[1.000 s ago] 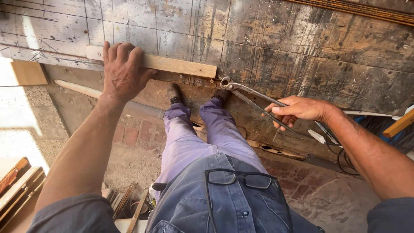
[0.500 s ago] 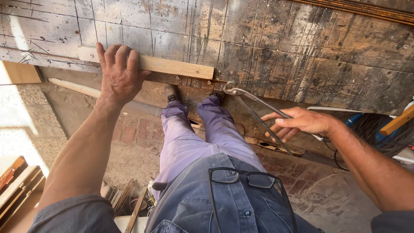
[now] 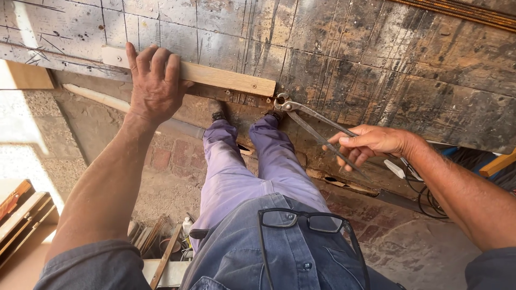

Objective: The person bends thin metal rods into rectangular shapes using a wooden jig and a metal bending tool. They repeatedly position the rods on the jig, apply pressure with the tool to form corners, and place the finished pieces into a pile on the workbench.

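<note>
My left hand (image 3: 154, 80) presses flat on a pale wooden batten (image 3: 226, 79) that lies along the edge of a dark, worn formwork panel (image 3: 376, 59). My right hand (image 3: 371, 145) grips the handles of long steel pincers (image 3: 312, 121). The pincers' jaws sit at the panel edge just past the batten's right end. My legs in lilac trousers stand on the ground below.
A pale pipe (image 3: 107, 102) runs along the ground under the panel. Loose wooden strips and small tools (image 3: 156, 241) lie by my left side. Cables (image 3: 424, 193) trail at the right, and folded glasses (image 3: 306, 223) hang from my shirt.
My right hand has shifted slightly left and lower along the pincer handles. The left hand stays pressed on the batten.
</note>
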